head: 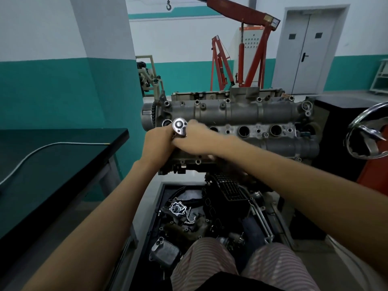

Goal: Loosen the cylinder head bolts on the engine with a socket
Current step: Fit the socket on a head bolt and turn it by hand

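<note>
The grey engine (247,114) stands on a stand in front of me, its cylinder head facing up with several round bores along the middle. A chrome ratchet head (179,125) sits over the left end of the head; the socket below it is hidden. My left hand (157,143) grips the ratchet handle from the left. My right hand (194,138) wraps over the same handle from the right, pressed against the left hand. The handle itself is covered by both hands.
A black tray (156,217) on the floor under the engine holds several removed parts and a chain. A dark workbench (52,156) with a metal hose stands at left. A chrome handwheel (366,131) is at right. Red engine hoists (249,49) stand behind.
</note>
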